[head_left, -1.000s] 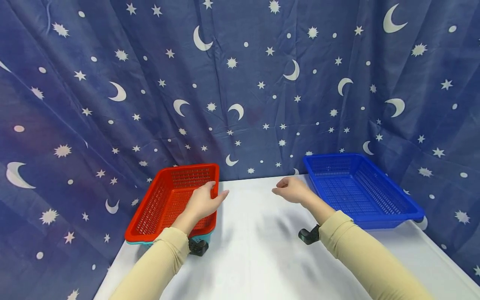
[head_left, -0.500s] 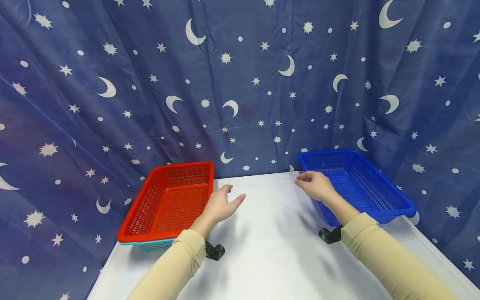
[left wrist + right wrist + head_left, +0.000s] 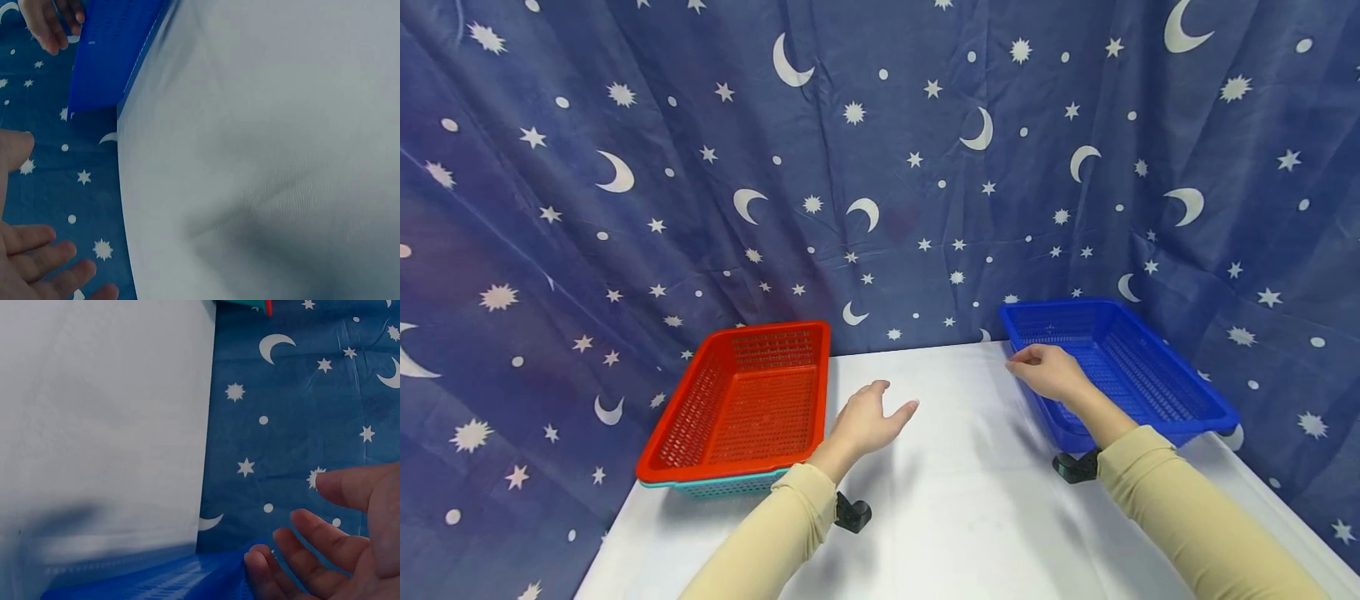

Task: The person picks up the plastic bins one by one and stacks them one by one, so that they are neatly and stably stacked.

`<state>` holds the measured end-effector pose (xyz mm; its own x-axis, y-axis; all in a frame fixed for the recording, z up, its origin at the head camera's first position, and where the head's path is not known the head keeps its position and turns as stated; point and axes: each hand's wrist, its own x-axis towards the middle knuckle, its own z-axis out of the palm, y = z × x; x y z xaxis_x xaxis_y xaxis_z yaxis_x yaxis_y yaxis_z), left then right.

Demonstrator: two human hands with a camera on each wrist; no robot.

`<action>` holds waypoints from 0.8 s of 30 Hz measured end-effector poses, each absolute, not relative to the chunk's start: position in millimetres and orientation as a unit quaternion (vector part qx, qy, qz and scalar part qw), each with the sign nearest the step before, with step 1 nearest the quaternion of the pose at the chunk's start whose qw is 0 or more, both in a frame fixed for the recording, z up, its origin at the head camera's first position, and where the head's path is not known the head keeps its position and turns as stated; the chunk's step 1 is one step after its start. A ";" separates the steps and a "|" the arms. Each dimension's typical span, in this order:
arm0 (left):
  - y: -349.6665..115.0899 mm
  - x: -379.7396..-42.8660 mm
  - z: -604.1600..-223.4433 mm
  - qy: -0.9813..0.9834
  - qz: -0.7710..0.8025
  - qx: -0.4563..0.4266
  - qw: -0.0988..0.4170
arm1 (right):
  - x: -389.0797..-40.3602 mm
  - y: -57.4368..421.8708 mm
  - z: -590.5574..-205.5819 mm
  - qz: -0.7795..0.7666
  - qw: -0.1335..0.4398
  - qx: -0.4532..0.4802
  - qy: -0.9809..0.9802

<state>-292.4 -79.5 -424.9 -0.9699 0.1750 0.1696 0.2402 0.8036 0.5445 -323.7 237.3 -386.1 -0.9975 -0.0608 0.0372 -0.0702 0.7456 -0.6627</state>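
Observation:
My left hand (image 3: 868, 422) hovers over the white table, right of the red basket (image 3: 760, 417), with thumb and fingers spread and nothing in them. Those fingers also show in the left wrist view, where the left hand (image 3: 37, 265) is partly cut off. At the near left side of the blue basket (image 3: 1120, 379) is my right hand (image 3: 1051, 372), its fingers loosely bent and holding nothing. In the right wrist view the right hand's (image 3: 340, 550) lower fingertips overlap the basket's rim; whether they touch it I cannot tell.
Beneath the red basket sits a teal basket (image 3: 730, 486), stacked with it on the left of the table (image 3: 940, 517). A blue curtain (image 3: 895, 167) with moons and stars hangs behind and at both sides. Dark wrist cameras ride under both forearms.
Both hands have moved right: the left from over the red basket's edge to above the table, the right up to the blue basket. The head view has also shifted slightly. The baskets stay put.

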 end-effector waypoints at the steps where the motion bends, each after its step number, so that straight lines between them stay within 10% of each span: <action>1: -76.9 -292.3 -425.2 -0.948 -0.292 -0.107 0.060 | -323.1 239.0 -385.6 0.356 0.008 0.033 -0.934; 12: -80.9 -311.1 -418.6 -0.970 -0.194 -0.034 0.141 | -318.4 265.7 -384.5 0.347 0.009 0.010 -0.938; 24: -123.6 -329.6 -415.1 -0.986 -0.138 0.089 0.003 | -308.8 296.4 -387.9 0.333 0.026 -0.013 -0.942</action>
